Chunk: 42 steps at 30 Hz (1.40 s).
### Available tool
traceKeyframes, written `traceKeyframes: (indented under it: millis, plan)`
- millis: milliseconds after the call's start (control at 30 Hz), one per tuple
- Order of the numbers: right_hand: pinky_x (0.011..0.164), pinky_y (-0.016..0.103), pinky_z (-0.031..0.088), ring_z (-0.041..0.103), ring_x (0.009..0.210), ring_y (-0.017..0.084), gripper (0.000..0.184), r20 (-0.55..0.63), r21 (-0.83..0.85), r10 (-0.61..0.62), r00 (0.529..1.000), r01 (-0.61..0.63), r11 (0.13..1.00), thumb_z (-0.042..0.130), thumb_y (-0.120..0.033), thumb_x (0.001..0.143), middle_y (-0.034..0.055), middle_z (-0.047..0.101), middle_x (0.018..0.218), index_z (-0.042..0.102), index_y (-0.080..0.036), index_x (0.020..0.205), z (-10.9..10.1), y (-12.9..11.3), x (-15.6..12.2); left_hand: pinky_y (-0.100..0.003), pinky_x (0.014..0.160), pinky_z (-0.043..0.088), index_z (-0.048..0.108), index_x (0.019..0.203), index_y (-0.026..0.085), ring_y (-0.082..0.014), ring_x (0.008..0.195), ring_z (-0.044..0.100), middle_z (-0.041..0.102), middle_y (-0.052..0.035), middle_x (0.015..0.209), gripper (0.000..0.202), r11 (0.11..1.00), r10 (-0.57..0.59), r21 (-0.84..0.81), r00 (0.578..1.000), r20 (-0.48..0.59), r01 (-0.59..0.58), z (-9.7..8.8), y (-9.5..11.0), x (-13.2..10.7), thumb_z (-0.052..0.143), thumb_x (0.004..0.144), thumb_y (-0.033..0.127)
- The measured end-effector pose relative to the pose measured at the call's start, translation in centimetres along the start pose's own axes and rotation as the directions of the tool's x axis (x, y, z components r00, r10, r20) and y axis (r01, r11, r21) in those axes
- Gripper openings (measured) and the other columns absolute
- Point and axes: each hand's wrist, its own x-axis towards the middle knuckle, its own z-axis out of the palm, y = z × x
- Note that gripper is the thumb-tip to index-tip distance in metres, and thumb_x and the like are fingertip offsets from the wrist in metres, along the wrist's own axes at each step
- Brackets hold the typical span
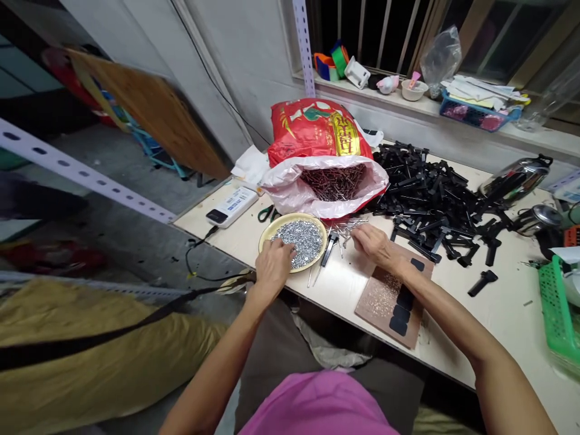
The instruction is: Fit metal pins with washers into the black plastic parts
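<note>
My left hand (273, 266) rests on the near edge of a yellow dish (272, 231) full of small silver metal bits, fingers curled down into them. My right hand (372, 244) lies on the table just right of the dish, fingers bent over a scatter of thin metal pins (345, 228); what they pinch is hidden. A black plastic piece (329, 249) lies between the two hands. Behind the dish an open red and white bag (324, 163) holds dark pins.
A big heap of black plastic parts (430, 199) covers the table to the right. A brown board (393, 296) with black pads lies under my right forearm. A white scale (232, 206) and scissors sit left; a green basket (556, 302) and metal kettle (516, 178) stand right.
</note>
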Motion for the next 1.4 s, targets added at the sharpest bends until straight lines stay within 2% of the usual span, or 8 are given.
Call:
traceKeyframes:
  millis: [433,667,833,900,967,1067,1133,1400]
  plan:
    - [0.071,0.028,0.047,0.056,0.074,0.013,0.019,-0.106,0.21,0.673,0.732,-0.645,0.735,0.048,-0.026,0.09,0.0018,0.061,0.084,0.065,-0.018,0.09,-13.2,-1.8,-3.1,-0.044,0.076,0.043,0.051,0.065,0.021,-0.0306,0.084,0.053,0.054,-0.0096,0.071,0.02,0.973,0.019,-0.227,0.998,-0.056,-0.031,1.8,-0.7,-0.1,0.042,0.081,0.03]
    - [0.07,0.028,0.047,0.056,0.074,0.014,0.018,-0.074,0.154,0.764,0.641,-0.75,0.644,0.049,-0.023,0.089,0.0023,0.061,0.082,0.066,-0.017,0.094,-15.4,-2.4,-7.2,-0.046,0.073,0.044,0.042,0.06,0.023,-0.0317,0.084,0.057,0.047,-0.0055,0.062,0.02,0.944,0.087,-0.306,0.988,-0.124,-0.122,1.9,-1.0,-0.5,0.043,0.078,0.03]
    - [0.074,0.029,0.046,0.057,0.081,0.015,0.019,0.007,0.184,0.763,0.647,-0.75,0.635,0.047,-0.023,0.092,0.0037,0.063,0.088,0.065,-0.018,0.096,-15.7,-3.9,-8.1,-0.049,0.08,0.044,0.049,0.063,0.023,-0.0313,0.096,0.059,0.06,-0.005,0.074,0.019,0.892,-0.141,-0.45,0.974,-0.175,0.048,-0.3,0.5,-1.0,0.047,0.08,0.032]
    - [0.073,0.029,0.046,0.057,0.08,0.015,0.02,0.046,0.238,0.715,0.698,-0.703,0.671,0.046,-0.023,0.093,0.0037,0.062,0.086,0.065,-0.018,0.098,-15.0,-5.0,-7.4,-0.044,0.081,0.046,0.054,0.067,0.022,-0.0247,0.087,0.062,0.063,-0.0014,0.071,0.018,0.779,-0.299,-0.611,0.94,-0.163,0.142,-1.7,2.1,-1.4,0.053,0.078,0.036]
    - [0.071,0.028,0.046,0.056,0.076,0.015,0.023,0.071,0.3,0.65,0.757,-0.638,0.71,0.046,-0.022,0.094,0.0033,0.06,0.081,0.066,-0.018,0.103,-13.7,-6.4,-6.2,-0.036,0.069,0.05,0.059,0.069,0.019,-0.0173,0.067,0.06,0.063,0.0,0.065,0.022,0.511,-0.403,-0.827,0.915,0.01,0.234,-2.6,4.4,-1.8,0.063,0.071,0.04]
    - [0.066,0.026,0.046,0.053,0.07,0.013,0.029,0.094,0.382,0.555,0.827,-0.544,0.747,0.043,-0.022,0.095,0.0019,0.054,0.076,0.064,-0.02,0.115,-11.7,-8.4,-4.0,-0.027,0.058,0.049,0.061,0.073,0.015,-0.0107,0.055,0.056,0.065,-0.0012,0.068,0.038,0.028,-0.207,-0.96,0.942,0.266,0.277,-2.9,8.1,-2.2,0.076,0.056,0.046]
    - [0.065,0.025,0.046,0.051,0.069,0.012,0.033,0.114,0.419,0.515,0.85,-0.511,0.751,0.041,-0.02,0.096,0.0016,0.051,0.078,0.06,-0.022,0.123,-10.5,-9.4,-2.8,-0.026,0.058,0.049,0.061,0.072,0.014,-0.009,0.053,0.055,0.065,-0.0006,0.066,0.042,-0.142,-0.146,-0.95,0.943,0.299,0.279,-2.7,10.1,-2.5,0.081,0.051,0.045]
    - [0.065,0.023,0.047,0.049,0.07,0.012,0.039,0.118,0.447,0.525,0.843,-0.517,0.73,0.041,-0.015,0.095,0.0003,0.045,0.079,0.057,-0.026,0.128,-9.4,-9.4,-2.3,-0.025,0.064,0.051,0.065,0.068,0.013,-0.0087,0.056,0.058,0.064,0.0007,0.062,0.04,-0.264,-0.075,-0.925,0.951,0.301,0.273,-2.7,12.4,-2.8,0.084,0.05,0.043]
